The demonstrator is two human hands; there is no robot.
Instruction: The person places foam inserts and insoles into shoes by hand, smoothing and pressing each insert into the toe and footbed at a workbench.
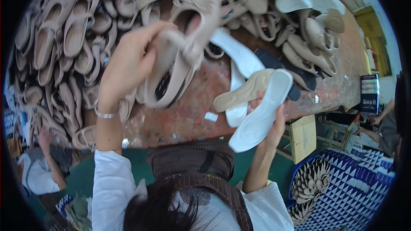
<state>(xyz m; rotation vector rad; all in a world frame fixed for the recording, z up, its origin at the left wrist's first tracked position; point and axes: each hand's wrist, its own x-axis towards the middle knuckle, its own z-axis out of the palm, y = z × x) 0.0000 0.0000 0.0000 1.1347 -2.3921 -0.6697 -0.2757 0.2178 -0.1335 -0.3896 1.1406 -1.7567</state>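
My left hand (128, 60), slightly blurred, is closed on the strap of a beige shoe (199, 28) at the middle left, above the worn reddish table (188, 122). The shoe's toe points away from me and its dark lining shows near the heel. In my right hand (276, 128) is a white shoe sole (263, 113), tilted, with the thumb along its side and fingertips showing behind it. A beige insole (242, 92) lies just behind that sole; whether the hand also touches it I cannot tell. More white soles (237, 51) lie beneath.
Beige shoes (55, 25) are heaped along the left and far side of the table. Dark soles (299, 75) and beige shoes (308, 51) lie at the right. Below right, a blue-rimmed basket (293, 184) holds beige pieces. Another person's arm (49, 162) shows at the left.
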